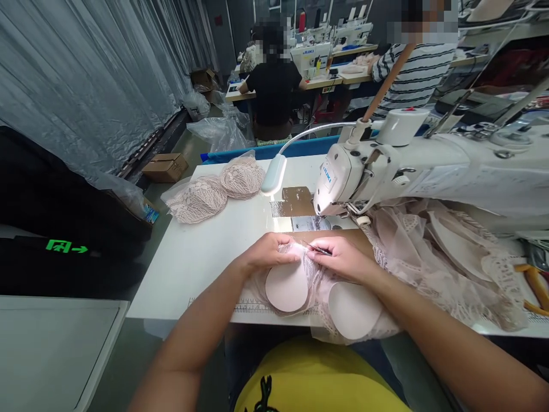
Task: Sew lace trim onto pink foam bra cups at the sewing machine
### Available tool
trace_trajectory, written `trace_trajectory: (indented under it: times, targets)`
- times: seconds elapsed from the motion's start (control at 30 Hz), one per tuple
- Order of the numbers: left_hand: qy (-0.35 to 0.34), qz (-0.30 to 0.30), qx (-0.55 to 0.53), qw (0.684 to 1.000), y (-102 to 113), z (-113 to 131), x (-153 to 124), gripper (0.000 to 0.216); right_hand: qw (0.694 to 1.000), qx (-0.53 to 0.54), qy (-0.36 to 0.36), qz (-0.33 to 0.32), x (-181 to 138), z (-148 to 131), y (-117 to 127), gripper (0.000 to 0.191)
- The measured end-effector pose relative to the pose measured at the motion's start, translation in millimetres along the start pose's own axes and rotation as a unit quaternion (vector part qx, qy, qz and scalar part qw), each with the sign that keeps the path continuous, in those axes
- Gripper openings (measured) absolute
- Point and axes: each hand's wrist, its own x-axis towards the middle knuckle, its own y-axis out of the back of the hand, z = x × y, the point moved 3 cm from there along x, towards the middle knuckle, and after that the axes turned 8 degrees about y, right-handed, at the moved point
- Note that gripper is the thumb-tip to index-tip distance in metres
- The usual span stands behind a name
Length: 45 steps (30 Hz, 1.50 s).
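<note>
Pale pink lace fabric with smooth moulded bra cups (286,289) lies at the table's front edge, its second cup hanging slightly over that edge. My left hand (270,252) pinches the upper edge of the left cup, thumb on top. A thin, dark, pointed metal tool (319,249) is in the fingers of my right hand (338,258), its tip toward the lace between my hands. Whether it is snips or tweezers I cannot tell. My right fingers also touch the lace. Just beyond is the white sewing machine (343,171), its needle area above a metal plate (302,224).
Finished-looking lace cups (197,198) lie at the table's back left. A lamp (274,173) on a bendy neck hangs over the table (171,286). More lace pieces (446,252) are heaped right of the machine, near orange-handled scissors (536,286). Two people sit at machines ahead.
</note>
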Motion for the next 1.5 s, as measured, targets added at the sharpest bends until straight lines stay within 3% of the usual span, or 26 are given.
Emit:
trace_trajectory:
  times: [0.1, 0.27, 0.33, 0.5, 0.7, 0.87, 1.27, 1.5]
  targets:
    - [-0.004, -0.003, -0.026, 1.0, -2.8, 1.0, -2.4, 0.032, 1.0, -0.013, -0.014, 0.023, -12.9, -2.6, 12.4, 0.032]
    - [0.019, -0.023, -0.093, 0.995, 3.3, 0.3, -5.1, 0.033, 0.993, -0.037, -0.098, 0.047, -45.6, -3.0, 35.0, 0.04]
    - [0.018, -0.032, -0.096, 0.995, 2.6, 0.8, -5.1, 0.033, 0.994, -0.03, -0.095, 0.05, -50.1, -7.1, 37.1, 0.039]
    - [0.008, -0.032, -0.091, 0.995, -1.5, 1.2, -4.3, 0.034, 0.999, 0.021, -0.026, 0.027, -30.7, -15.0, 23.3, 0.034]
    - [-0.004, -0.069, -0.083, 0.994, -1.8, 2.5, -3.5, 0.033, 0.986, 0.166, -0.004, -0.014, -0.4, -8.2, 3.7, 0.033]
    - [-0.003, -0.098, -0.079, 0.992, -1.7, 2.5, -1.2, 0.033, 0.979, 0.199, 0.008, -0.035, 8.1, -8.8, -4.4, 0.029]
    - [0.045, -0.097, -0.077, 0.991, -1.3, 2.4, -2.5, 0.042, 0.982, 0.185, 0.029, 0.002, 14.1, -3.8, -9.5, 0.022]
    - [0.077, -0.07, -0.074, 0.992, -0.3, 0.4, -3.1, 0.03, 0.957, 0.281, -0.038, 0.056, 6.2, 7.7, -10.5, 0.032]
